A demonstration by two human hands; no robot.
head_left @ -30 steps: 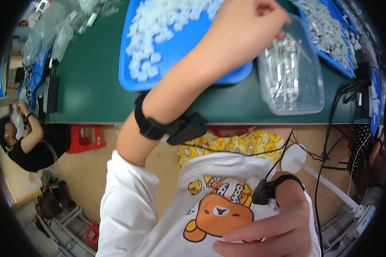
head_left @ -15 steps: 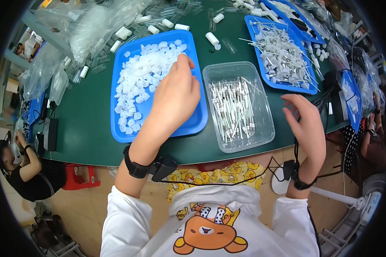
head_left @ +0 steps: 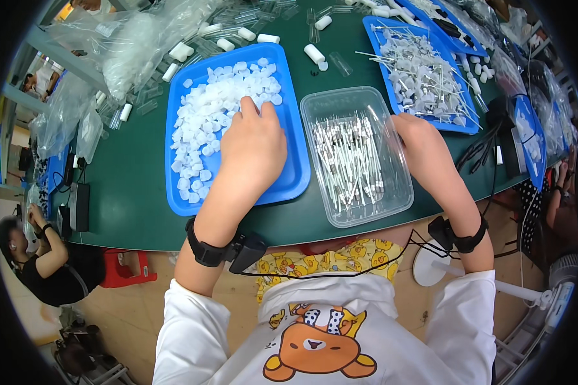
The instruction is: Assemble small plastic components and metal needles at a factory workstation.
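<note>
White plastic caps (head_left: pixel 205 122) fill the blue tray (head_left: pixel 295 173); thin white-tipped sticks (head_left: pixel 350 160) lie in the clear tub (head_left: pixel 372 215) beside it. Since half a second ago, right hand (head_left: pixel 424 144) dropped onto the tub's right rim, grip unclear. Left hand (head_left: pixel 253 147) stays flat on the caps, fingers together.

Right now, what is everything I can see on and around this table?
Table: one, dark green, across the top.
Near blue tray: one, centre-left, holds white caps, too many to count.
Clear tub: one, centre, holds thin white-tipped sticks.
Far blue tray: one, upper right, more sticks.
Plastic bags: several, clear, upper left.
Co-worker: one, black top, lower left.
Left hand: on the caps.
Right hand: at the tub's right rim.
</note>
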